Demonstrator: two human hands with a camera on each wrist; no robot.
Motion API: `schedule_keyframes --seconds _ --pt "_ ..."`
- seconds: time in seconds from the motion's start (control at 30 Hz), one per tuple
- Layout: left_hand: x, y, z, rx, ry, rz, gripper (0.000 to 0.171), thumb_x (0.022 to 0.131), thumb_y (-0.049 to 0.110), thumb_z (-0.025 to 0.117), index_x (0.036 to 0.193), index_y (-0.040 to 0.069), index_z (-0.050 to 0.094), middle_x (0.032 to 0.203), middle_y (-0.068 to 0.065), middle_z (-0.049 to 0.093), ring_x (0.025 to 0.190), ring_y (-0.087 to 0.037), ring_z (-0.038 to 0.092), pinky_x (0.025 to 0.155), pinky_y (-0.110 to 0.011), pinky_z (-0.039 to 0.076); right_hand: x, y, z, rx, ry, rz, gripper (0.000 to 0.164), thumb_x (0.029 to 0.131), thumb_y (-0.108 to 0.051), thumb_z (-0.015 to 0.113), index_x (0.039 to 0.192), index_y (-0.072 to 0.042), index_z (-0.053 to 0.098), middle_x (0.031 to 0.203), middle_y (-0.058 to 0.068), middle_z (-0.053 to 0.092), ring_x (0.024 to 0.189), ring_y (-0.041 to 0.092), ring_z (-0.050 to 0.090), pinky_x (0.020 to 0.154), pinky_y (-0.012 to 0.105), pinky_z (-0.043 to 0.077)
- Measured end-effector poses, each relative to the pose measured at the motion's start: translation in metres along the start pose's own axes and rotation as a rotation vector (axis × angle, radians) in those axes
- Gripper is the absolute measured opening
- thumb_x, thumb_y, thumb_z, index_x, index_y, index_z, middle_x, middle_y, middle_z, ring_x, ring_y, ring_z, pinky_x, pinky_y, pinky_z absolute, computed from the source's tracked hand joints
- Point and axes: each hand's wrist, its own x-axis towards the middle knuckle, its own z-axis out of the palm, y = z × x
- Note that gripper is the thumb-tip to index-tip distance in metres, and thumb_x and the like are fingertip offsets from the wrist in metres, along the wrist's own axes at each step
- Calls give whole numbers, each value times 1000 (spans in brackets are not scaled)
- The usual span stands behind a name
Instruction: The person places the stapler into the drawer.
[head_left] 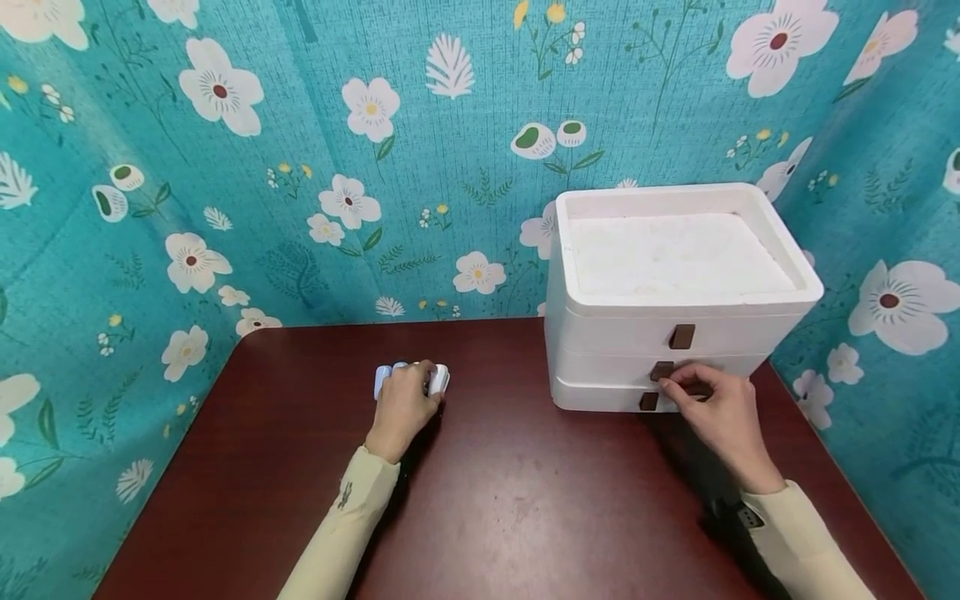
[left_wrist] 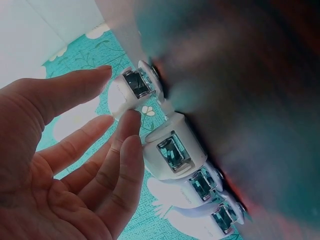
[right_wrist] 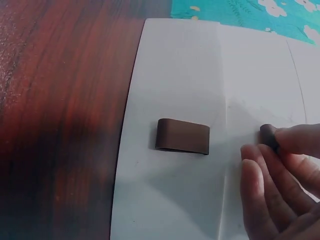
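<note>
The table (head_left: pixel 517 492) is dark reddish-brown, with a glossy top and a rounded far left corner. A white drawer box (head_left: pixel 600 367) stands at its far right; well to the left, small blue and white gadgets (head_left: pixel 382 383) sit in a row.

At seven o'clock the left hand (head_left: pixel 405 406) bends its fingers (left_wrist: pixel 127 172), thumb (left_wrist: pixel 75 91) apart; at four, the right hand (head_left: pixel 723 417) pinches, its forearm (head_left: pixel 798 542) aimed toward eleven.
</note>
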Motion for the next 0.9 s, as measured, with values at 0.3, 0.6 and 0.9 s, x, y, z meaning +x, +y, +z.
schedule_keyframes --seconds 0.3,0.6,0.9 --pt "0 0 1 0 2 -4 36 73 20 82 105 9 71 86 -9 73 71 -23 65 61 -39 54 -1 -6 -10 9 -73 -17 11 80 -11 76 74 -13 67 64 3 66 52 -4 47 49 13 37" --pt "-1 -1 1 0 -15 -8 37 73 21 82 106 9 70 84 -8 71 70 -22 64 60 -38 53 -14 -13 -24 52 -165 8 14 81 -9 75 73 -12 65 60 2 66 50 0 54 48 14 40" --pt "1 -1 -1 -1 -10 -7 35 74 21 82 105 9 71 84 -8 72 71 -23 65 60 -38 53 -30 -24 -38 64 -229 24 12 81 -6 75 75 -11 65 64 2 69 53 2 60 47 15 41"
